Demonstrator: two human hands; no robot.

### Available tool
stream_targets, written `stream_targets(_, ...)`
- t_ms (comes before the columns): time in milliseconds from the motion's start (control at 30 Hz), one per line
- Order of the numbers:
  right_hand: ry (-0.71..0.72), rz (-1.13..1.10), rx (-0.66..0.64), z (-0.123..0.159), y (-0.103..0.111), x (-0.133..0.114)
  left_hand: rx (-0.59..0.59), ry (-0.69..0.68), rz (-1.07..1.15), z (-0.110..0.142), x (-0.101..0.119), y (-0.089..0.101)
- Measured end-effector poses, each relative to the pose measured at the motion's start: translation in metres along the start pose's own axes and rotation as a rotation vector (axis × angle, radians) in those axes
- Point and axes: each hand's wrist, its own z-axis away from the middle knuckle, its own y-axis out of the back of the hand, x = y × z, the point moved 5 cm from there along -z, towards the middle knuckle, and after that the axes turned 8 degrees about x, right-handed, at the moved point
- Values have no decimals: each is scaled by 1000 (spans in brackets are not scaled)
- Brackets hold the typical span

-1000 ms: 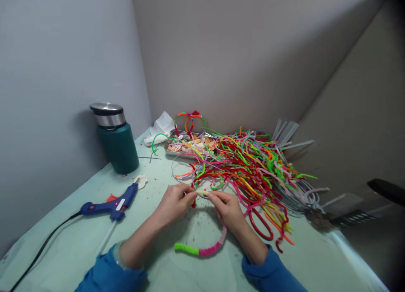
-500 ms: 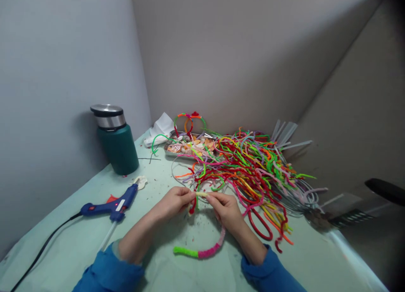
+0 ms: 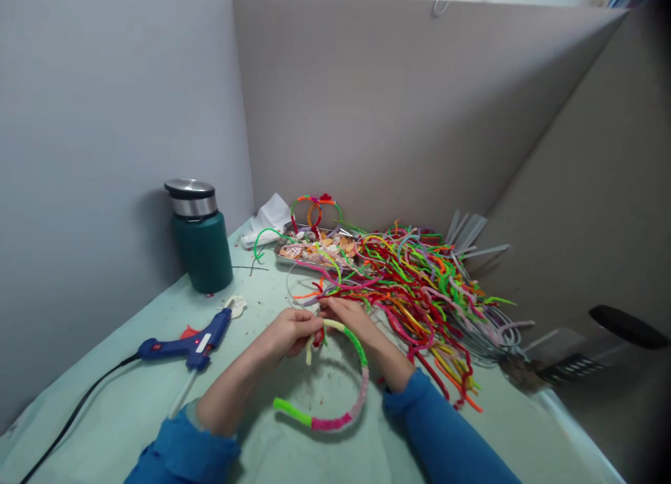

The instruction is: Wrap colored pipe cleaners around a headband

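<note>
A curved band wrapped in coloured pipe cleaner (image 3: 361, 393), with yellow, green, pale pink, magenta and bright green sections, arcs over the table in front of me. My left hand (image 3: 293, 332) pinches its yellow end between thumb and fingers. Below those fingertips hang a short pale yellow tail and a bit of red and green pipe cleaner. Just beyond the band, my right hand (image 3: 349, 319) reaches across with its fingers bent together close to the left fingertips. What those right fingers grip, if anything, is too hidden to make out.
A blue glue gun (image 3: 196, 343) with its cord lies at left, near a teal bottle (image 3: 204, 253). A metal tray (image 3: 283, 259) of small decorations stands at the back. A large heap of pipe cleaners (image 3: 419, 281) spreads right, beside clear sticks (image 3: 469, 232).
My right hand has left the yellow section and moved left and farther away, to the left fingertips. The band now shows more of its curve, and the view has tilted up slightly.
</note>
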Motion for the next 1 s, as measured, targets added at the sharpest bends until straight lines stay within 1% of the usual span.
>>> stream_targets(67,55,-36,1,-8,-2,-6,1,8,28,-2,-3,0)
stream_targets(133,62,-69,10,-7,3,-8,21,12,55,-5,-5,1)
stream_targets(200,20,-73,9,4,11,-7,49,9,51,-6,-6,2)
stream_targets(267,-9,-40,4,22,19,-4,69,-5,29,-6,-6,2)
stream_targets(300,7,16,0,32,21,-4,63,-6,28,-5,-7,1)
stream_targets(367,54,123,62,48,26,-3,19,13,55,-4,-9,-5)
stream_targets(433,41,162,119,57,29,2,-44,48,80,-3,-12,-11)
stream_targets(500,5,152,135,60,30,9,-81,47,29,-2,-14,-16)
stream_targets(567,-11,137,132,58,31,14,-75,16,-87,-2,-14,-16)
stream_targets(633,-8,129,135,56,33,18,-31,-15,-183,-4,-14,-14)
stream_targets(767,3,120,132,54,35,22,10,-95,-292,-7,-14,-11)
stream_targets(833,2,122,132,55,35,23,46,-170,-364,-8,-13,-10)
stream_targets(1000,-20,103,146,55,34,25,206,-393,-565,-4,-3,-8)
